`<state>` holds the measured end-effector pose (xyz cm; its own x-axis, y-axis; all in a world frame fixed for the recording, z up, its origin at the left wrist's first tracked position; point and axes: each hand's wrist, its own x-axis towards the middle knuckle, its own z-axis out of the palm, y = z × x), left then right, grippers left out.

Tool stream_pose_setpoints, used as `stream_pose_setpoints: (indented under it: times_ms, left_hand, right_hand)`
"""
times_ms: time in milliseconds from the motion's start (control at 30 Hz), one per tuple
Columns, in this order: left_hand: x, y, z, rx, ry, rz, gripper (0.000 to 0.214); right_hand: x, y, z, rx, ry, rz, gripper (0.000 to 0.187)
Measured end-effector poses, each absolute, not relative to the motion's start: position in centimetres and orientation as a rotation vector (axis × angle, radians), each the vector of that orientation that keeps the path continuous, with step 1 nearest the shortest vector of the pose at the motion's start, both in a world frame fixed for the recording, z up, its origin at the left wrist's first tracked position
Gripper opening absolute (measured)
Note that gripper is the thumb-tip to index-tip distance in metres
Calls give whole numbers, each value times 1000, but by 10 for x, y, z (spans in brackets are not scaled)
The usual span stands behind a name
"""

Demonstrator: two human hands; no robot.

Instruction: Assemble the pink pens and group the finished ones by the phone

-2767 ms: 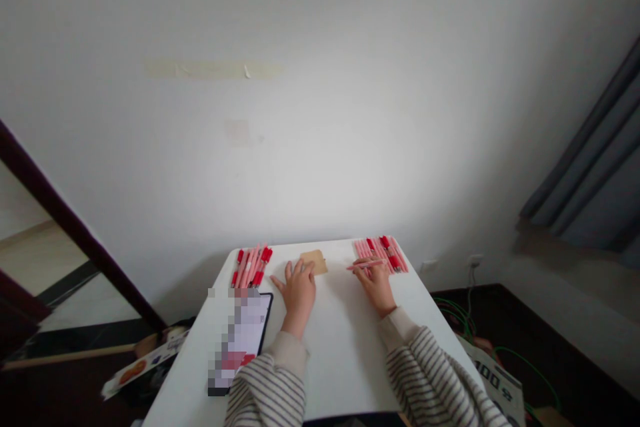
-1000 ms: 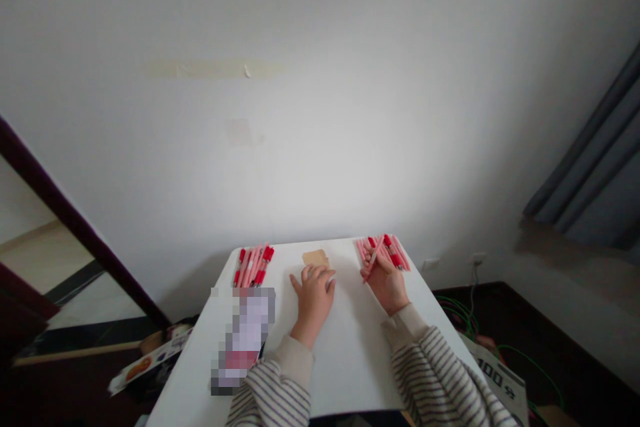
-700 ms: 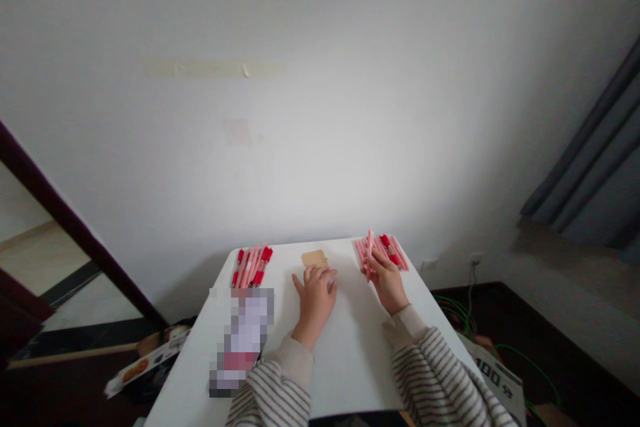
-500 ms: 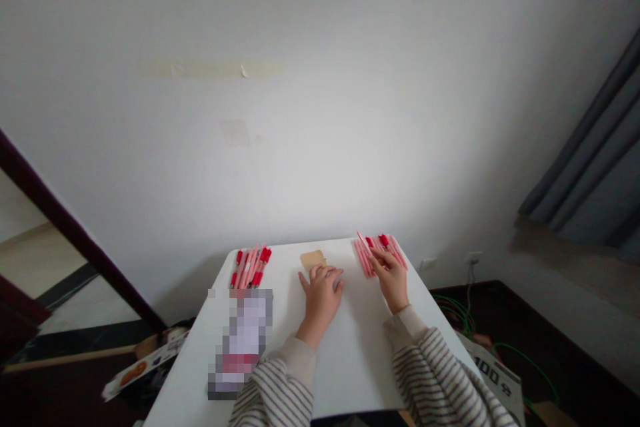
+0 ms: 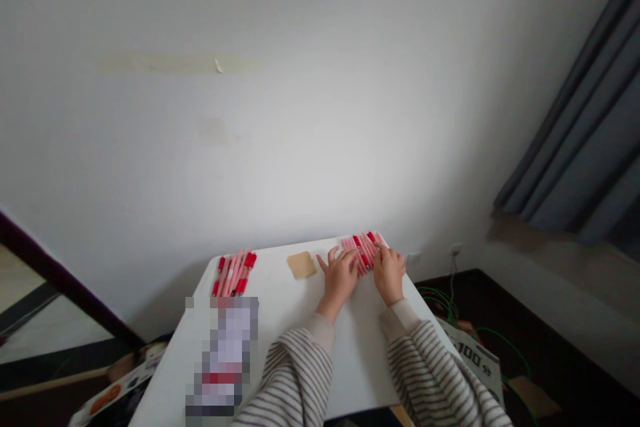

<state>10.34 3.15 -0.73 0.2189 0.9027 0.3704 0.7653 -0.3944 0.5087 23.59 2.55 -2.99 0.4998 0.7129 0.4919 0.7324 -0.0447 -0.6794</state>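
Covering pens [image 5: 365, 255] partly: left hand [image 5: 341, 276], right hand [image 5: 389, 273]; grip unclear.

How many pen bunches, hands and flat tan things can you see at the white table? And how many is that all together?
Left pen bunch and right pen bunch: 2
Left hand and right hand: 2
Flat tan piece: 1
Total: 5
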Motion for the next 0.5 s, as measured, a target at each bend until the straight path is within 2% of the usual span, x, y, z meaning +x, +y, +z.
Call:
stream_pose_setpoints:
  times_ms: [233,500]
  left_hand:
    - [127,60,-11,2350,1536,909,40]
    - [138,73,-17,2422,1555,799,36]
  right_hand:
    - [242,37,-29,-1851,-1262,-268,34]
    - [240,38,-22,-1946,-1313,-291,30]
